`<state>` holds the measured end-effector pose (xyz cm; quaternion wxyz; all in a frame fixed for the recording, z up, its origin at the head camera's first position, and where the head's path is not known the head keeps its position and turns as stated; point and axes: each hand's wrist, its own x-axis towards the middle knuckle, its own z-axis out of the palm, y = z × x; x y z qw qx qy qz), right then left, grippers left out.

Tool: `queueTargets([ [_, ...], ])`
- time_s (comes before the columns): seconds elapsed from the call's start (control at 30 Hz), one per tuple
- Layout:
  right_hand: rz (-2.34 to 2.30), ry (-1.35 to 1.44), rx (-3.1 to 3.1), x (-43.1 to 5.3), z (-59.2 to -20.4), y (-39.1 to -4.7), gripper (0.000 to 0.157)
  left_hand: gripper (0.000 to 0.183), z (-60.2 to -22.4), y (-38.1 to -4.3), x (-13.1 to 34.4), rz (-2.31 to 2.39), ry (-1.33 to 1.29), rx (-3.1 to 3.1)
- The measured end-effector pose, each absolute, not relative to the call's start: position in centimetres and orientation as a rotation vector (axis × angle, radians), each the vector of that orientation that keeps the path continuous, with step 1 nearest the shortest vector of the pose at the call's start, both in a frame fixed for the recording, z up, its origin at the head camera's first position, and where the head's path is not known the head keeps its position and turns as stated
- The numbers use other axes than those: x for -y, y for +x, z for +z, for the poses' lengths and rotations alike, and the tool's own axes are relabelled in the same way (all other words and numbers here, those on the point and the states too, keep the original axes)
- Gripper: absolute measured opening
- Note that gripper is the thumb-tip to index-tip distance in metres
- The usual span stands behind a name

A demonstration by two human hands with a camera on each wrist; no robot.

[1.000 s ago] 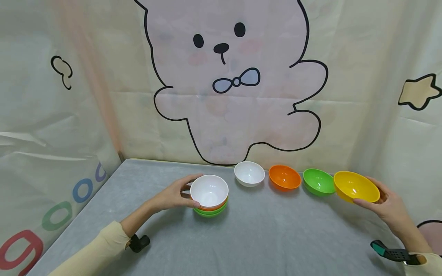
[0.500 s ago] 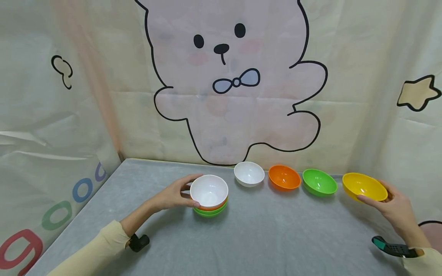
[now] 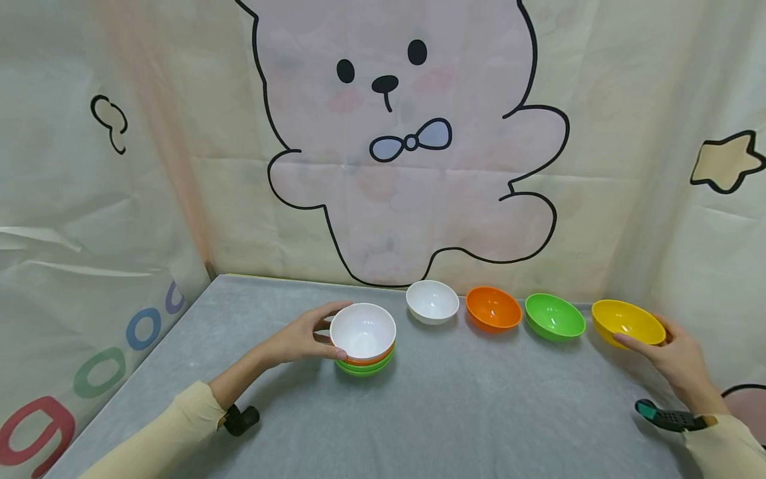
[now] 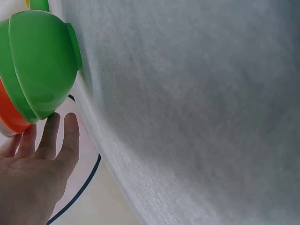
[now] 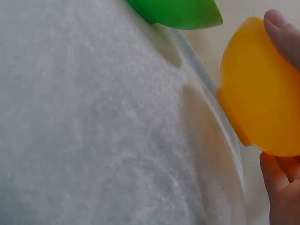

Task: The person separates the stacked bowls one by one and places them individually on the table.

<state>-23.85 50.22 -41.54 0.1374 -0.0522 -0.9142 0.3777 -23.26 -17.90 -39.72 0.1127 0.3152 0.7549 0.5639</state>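
Note:
A stack of nested bowls stands left of the middle in the head view, a white bowl [image 3: 362,330] on top, orange beneath, green bowls [image 4: 44,61] at the bottom. My left hand [image 3: 302,338] grips its left side, thumb at the near rim and fingers round the back. At the right end of the bowl row, my right hand [image 3: 679,356] holds a yellow bowl [image 3: 627,322] between thumb and fingers. In the right wrist view the yellow bowl's base [image 5: 233,119] shows, tilted, close over the grey cloth.
Along the back edge of the cloth-covered table [image 3: 455,412] sit a white bowl [image 3: 432,303], an orange bowl [image 3: 493,309] and a green bowl [image 3: 554,318], side by side. Behind hangs a printed curtain [image 3: 383,219] with a bear.
My right hand has carried the yellow bowl to the right, away from the green bowl, and slightly lower, leaving a gap between them. The left hand and the stack have stayed put.

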Motion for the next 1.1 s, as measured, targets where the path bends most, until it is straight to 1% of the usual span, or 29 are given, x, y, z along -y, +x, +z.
queueTargets([
  [0.33,1.121,-0.124,2.667,-50.4,-42.6,-24.6,0.094,0.086,-39.7,-23.2,18.1,1.65,0.924,-2.226],
  [0.8,1.118,-0.098,2.751,-50.8,-42.5,-24.5,0.098,0.085,-39.8,-23.4,18.0,1.647,0.934,-2.222],
  [1.1,1.121,-0.019,2.809,-51.2,-42.3,-24.1,0.094,0.085,-39.9,-23.5,18.0,1.643,0.926,-2.218],
])
